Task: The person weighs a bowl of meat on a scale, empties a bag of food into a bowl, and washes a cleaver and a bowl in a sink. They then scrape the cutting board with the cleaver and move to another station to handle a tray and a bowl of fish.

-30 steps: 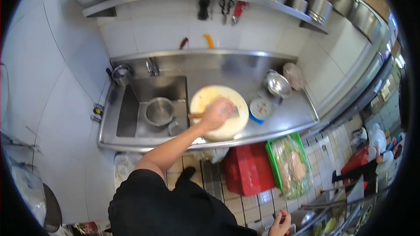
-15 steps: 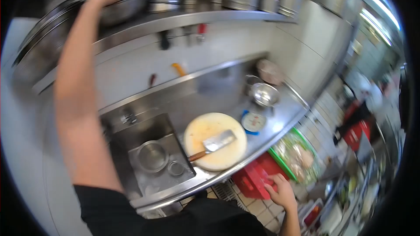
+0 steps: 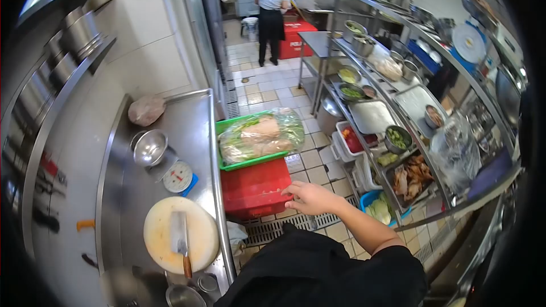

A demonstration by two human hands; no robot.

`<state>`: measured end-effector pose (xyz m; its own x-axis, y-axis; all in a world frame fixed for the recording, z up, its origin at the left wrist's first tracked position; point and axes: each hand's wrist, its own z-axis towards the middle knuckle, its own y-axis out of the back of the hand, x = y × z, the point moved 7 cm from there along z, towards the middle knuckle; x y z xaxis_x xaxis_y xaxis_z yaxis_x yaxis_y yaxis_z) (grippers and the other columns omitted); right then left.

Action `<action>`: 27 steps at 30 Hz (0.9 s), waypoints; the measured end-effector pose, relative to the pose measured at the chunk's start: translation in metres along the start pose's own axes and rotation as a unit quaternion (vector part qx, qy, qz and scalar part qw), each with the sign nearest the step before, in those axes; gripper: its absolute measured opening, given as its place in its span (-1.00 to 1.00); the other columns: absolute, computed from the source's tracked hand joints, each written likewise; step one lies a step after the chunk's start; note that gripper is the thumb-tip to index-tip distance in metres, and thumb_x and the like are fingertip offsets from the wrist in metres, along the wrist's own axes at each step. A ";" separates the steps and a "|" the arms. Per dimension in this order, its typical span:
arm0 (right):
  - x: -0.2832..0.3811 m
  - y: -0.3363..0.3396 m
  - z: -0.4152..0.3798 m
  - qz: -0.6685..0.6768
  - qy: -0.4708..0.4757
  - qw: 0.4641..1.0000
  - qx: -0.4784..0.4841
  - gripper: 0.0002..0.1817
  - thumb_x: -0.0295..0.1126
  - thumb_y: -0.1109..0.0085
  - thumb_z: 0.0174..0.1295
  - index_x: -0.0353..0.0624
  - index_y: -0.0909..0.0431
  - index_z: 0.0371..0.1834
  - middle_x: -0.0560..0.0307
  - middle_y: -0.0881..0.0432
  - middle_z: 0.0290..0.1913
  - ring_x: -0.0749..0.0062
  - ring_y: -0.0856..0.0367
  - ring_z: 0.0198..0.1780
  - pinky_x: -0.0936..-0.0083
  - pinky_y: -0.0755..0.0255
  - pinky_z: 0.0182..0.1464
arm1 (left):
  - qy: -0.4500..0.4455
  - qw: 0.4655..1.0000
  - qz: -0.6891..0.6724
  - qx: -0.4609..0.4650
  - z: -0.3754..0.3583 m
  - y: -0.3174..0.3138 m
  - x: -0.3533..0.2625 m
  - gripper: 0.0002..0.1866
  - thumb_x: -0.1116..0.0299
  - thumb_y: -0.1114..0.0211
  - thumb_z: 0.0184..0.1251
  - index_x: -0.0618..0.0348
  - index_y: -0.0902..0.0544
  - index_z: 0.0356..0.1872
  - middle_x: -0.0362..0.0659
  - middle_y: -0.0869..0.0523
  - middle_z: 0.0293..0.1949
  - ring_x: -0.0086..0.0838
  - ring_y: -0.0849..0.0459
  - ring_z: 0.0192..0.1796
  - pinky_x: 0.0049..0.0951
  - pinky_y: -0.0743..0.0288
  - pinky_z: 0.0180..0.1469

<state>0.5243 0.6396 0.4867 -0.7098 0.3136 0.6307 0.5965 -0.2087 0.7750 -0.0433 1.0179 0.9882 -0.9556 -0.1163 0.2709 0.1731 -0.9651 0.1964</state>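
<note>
One hand only is seen: the right hand [image 3: 310, 198], reached out and down from a black sleeve, fingers curled loosely and laid on the near right edge of the red crate [image 3: 254, 187]. Whether the fingertips are hooked over the rim or merely rested on it cannot be told through the lens distortion. The left hand is not in view, so its state cannot be told.

The red crate is set on the tiled floor, tucked against the front of the steel counter [image 3: 196, 131], and lies just left of the hand. Its long axis is run roughly along the counter's edge, with the short near end turned toward the hand. It is of hard, smooth moulded plastic, boxy in shape. Directly beyond it, touching or nearly so, a green crate [image 3: 227, 165] is placed, filled with a clear, crinkled plastic bag of pale and leafy produce [image 3: 261, 135].

On the brushed steel counter a round, pale chopping board [image 3: 199, 250] is laid, with a broad rectangular cleaver [image 3: 180, 233] flat upon it, its wooden handle pointed toward the wearer. Farther along, a dial scale [image 3: 178, 177] and a shiny metal bowl [image 3: 149, 148] are set. Another person stands well apart, down the aisle.
</note>
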 end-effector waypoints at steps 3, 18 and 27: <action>-0.029 0.021 -0.012 -0.001 -0.019 0.999 -0.030 -0.58 -0.14 -0.17 0.31 -0.19 -0.52 0.10 -0.11 -0.57 -0.02 -0.04 -0.57 0.04 0.15 -0.47 0.08 | 0.003 0.997 -0.034 -0.065 -0.013 0.078 -0.096 -0.77 0.38 -0.24 0.16 0.06 -0.73 -0.17 -0.06 -0.75 -0.20 -0.12 -0.66 0.05 0.47 0.33 0.42; -0.286 0.155 -0.098 0.490 -0.087 0.847 -0.187 -0.35 -0.11 -0.18 0.37 -0.21 -0.21 0.39 -0.07 -0.50 0.15 0.32 -0.65 -0.06 0.38 -0.59 -0.04 | -0.345 0.450 -0.802 0.188 -0.315 0.369 -0.750 -0.79 0.65 -0.30 -0.12 0.09 -0.69 -0.44 -0.15 -0.66 -0.39 -0.21 -0.67 -0.05 0.08 -0.25 0.36; -0.446 0.218 -0.230 0.528 -0.298 0.604 -0.518 -0.25 -0.70 -0.07 0.02 -0.20 -0.21 0.41 0.02 -0.54 0.11 0.26 -0.57 0.09 0.35 -0.55 0.03 | -0.407 0.077 -0.891 0.185 -0.350 0.565 -0.951 -0.79 0.40 -0.38 0.14 0.08 -0.68 -0.17 -0.15 -0.70 -0.17 -0.23 -0.67 0.01 0.05 -0.21 0.38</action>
<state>0.8847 0.2408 0.3832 0.3055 -0.2871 0.9079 -0.1743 -0.9542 -0.2431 0.8798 0.5008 0.5116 0.7655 0.3220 -0.5570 0.0780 0.8129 0.5772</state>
